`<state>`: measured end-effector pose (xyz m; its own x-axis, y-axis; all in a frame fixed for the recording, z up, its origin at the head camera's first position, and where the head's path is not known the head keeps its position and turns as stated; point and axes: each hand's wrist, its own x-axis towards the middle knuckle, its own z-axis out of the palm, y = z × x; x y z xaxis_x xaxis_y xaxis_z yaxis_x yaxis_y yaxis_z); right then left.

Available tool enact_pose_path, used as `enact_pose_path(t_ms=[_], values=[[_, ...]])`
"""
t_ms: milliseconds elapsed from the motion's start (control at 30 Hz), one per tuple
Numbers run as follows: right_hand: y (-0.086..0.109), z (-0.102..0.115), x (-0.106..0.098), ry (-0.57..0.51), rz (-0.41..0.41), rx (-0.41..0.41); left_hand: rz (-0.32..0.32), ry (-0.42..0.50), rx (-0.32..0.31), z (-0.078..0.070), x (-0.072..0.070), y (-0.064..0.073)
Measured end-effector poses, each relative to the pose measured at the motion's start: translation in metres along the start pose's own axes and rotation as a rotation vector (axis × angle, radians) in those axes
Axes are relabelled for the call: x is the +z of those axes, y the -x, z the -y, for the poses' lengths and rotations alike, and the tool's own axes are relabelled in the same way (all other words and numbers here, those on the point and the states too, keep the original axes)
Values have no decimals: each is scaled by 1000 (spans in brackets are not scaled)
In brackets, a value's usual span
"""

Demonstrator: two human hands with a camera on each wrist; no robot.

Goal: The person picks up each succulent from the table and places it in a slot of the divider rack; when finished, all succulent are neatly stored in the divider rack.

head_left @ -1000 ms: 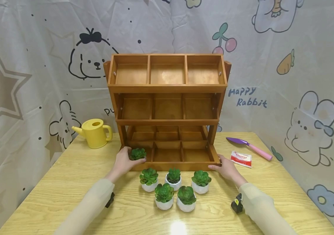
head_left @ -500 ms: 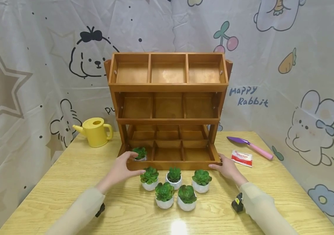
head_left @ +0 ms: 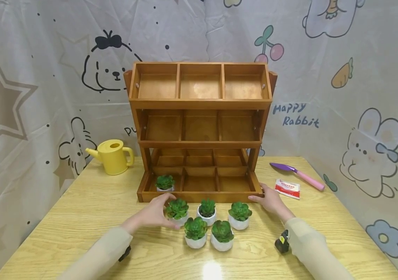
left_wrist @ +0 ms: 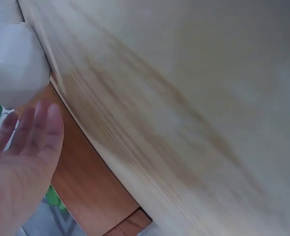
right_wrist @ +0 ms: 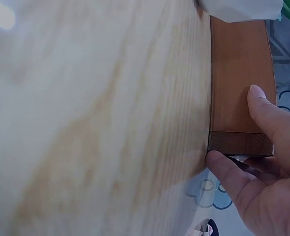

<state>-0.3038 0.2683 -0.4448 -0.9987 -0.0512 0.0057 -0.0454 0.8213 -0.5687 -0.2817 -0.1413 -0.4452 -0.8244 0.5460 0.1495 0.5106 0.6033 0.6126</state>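
Observation:
My left hand [head_left: 154, 214] reaches around the left side of a potted succulent [head_left: 177, 209] in the back row on the table. In the left wrist view its fingers are extended just beside a white pot [left_wrist: 18, 66], apparently not gripping it. My right hand [head_left: 272, 200] holds the lower right corner of the brown wooden shelf [head_left: 200, 197]. In the right wrist view the thumb lies on the front board and the fingers bend around its end. Another succulent [head_left: 165, 182] stands in the shelf's bottom-left front compartment.
More potted succulents [head_left: 196, 231] stand on the table before the shelf. A yellow watering can [head_left: 114, 157] is at back left. A purple trowel with a pink handle [head_left: 307, 179] and a red-and-white packet [head_left: 287, 189] lie right of the shelf.
My left hand has let go of the succulent in the bottom-left compartment, drawn back, and moved to the left succulent on the table. My right hand has stayed at the shelf's corner.

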Motion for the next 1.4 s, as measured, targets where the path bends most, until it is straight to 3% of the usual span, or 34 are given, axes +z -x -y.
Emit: enact_pose_path(t_ms=[267,700,1400], values=[[-1,0,0,-2,-4,-6,56,-26,-39,1,2,-9],[-1,1,1,-1,-4,-8,90,23,20,6,2,-15],[0,1,0,2,9,11,130,86,35,11,4,-16]])
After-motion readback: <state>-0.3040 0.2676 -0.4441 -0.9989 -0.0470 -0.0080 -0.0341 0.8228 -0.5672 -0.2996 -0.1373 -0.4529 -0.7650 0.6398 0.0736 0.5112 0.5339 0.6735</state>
